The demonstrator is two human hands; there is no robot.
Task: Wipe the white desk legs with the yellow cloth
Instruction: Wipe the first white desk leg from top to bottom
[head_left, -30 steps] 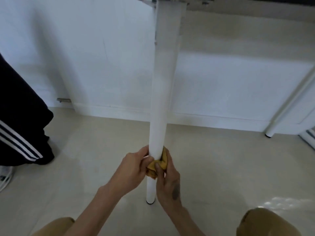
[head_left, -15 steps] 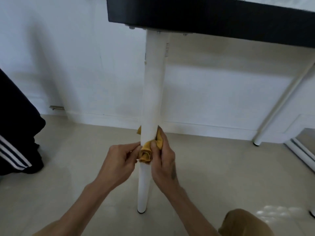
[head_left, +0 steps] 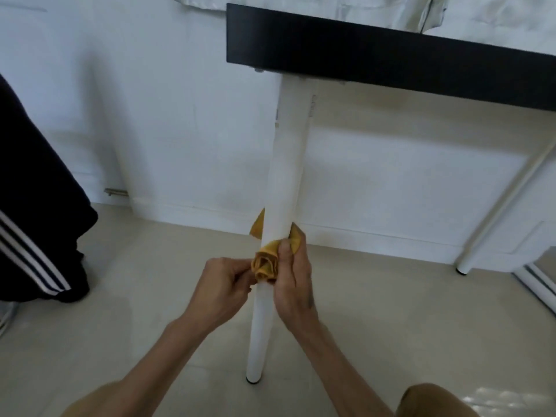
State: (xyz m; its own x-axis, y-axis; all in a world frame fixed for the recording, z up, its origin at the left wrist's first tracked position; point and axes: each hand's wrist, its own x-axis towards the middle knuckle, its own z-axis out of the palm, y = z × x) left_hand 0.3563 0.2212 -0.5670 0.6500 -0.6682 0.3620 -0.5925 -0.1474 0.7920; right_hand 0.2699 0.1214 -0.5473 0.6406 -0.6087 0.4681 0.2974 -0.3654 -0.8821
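Left hand (head_left: 224, 281): fingers curled, pinching the bunched end of the yellow cloth (head_left: 266, 264) on the left side of the near desk leg (head_left: 287, 176). Right hand (head_left: 293, 284): thumb pressed on the cloth at the front of the leg, fingers curled round the back; how they lie there is hidden.

Cloth is wrapped around the leg a bit below mid-height, bunched at the front between both hands. One corner pokes out to the left behind the leg, another sticks up above the right hand.

Leg is white, round, slightly tilted in view, foot on the tiled floor (head_left: 391, 311), top bolted under the black desktop (head_left: 391, 64). Second white leg (head_left: 505, 203) well apart at right. Dark striped trousers (head_left: 36, 221) of another person at left edge. White wall (head_left: 150, 115) behind.
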